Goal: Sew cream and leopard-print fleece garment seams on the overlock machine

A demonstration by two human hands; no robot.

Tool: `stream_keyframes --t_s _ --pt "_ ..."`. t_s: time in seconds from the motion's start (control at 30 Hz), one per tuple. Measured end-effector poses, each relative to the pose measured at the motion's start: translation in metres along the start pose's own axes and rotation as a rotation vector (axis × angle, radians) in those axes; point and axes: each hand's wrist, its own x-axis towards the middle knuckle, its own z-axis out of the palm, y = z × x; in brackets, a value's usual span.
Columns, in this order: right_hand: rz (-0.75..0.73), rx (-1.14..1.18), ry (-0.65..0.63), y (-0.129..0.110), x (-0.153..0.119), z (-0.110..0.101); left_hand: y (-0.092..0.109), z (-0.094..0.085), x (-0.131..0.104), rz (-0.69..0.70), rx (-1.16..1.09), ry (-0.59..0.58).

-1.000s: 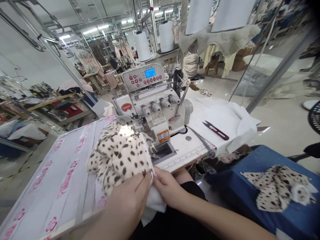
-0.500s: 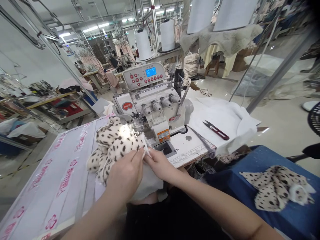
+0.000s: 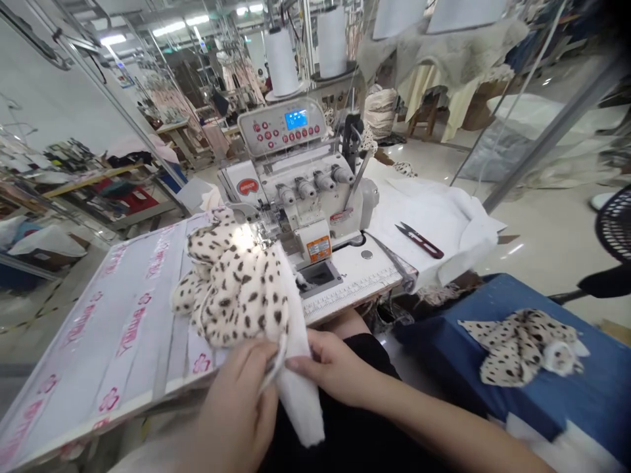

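A cream plush fabric with dark spots [image 3: 241, 295] lies bunched on the table, its far edge under the lit needle area of a white overlock sewing machine [image 3: 300, 190]. My left hand [image 3: 246, 387] is closed on the fabric's near edge. Opposite it, my right hand [image 3: 330, 364] pinches the same edge where a plain white strip [image 3: 300, 394] shows. The strip's lower end hangs down over the lap. Fingertips of the left hand are partly hidden by the fabric.
Dark red thread snips [image 3: 420, 240] lie on white cloth [image 3: 444, 217] right of the machine. Spotted pieces [image 3: 527, 348] rest on a blue-covered surface [image 3: 582, 401]. A black fan [image 3: 614, 223] stands at the right edge. Thread cones [image 3: 282, 62] rise behind the machine.
Both hands have moved down and nearer the body, away from the needle. The spotted fabric is now stretched out more toward me, and its white strip shows at full length.
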Motion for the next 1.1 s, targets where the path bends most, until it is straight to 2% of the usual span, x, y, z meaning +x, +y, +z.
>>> stream_keyframes --t_s 0.1,0.2,0.37,0.5,0.7,0.87,1.0,1.1 --pt "0.052 0.138 -0.064 0.002 -0.017 0.006 0.004 0.013 -0.011 -0.054 -0.087 0.011" --pt "0.114 0.25 -0.078 0.007 -0.029 0.01 0.005 0.027 -0.023 -0.106 -0.151 0.094" --pt "0.132 0.234 -0.049 0.011 -0.041 0.014 0.003 0.038 -0.041 -0.079 -0.147 0.205" --pt "0.191 0.129 -0.039 0.004 -0.051 0.017 0.005 0.03 -0.045 0.078 -0.171 0.258" --pt "0.119 0.093 -0.068 -0.015 -0.065 0.021 0.013 0.014 -0.037 0.309 -0.189 0.163" --pt "0.139 0.066 -0.039 -0.021 -0.068 0.02 0.017 0.014 -0.036 0.29 -0.156 0.145" --pt "0.156 0.041 -0.058 -0.024 -0.071 0.018 0.024 0.005 -0.039 0.208 -0.164 0.139" --pt "0.173 0.015 -0.078 -0.024 -0.071 0.018 0.028 -0.001 -0.039 0.195 -0.193 0.14"
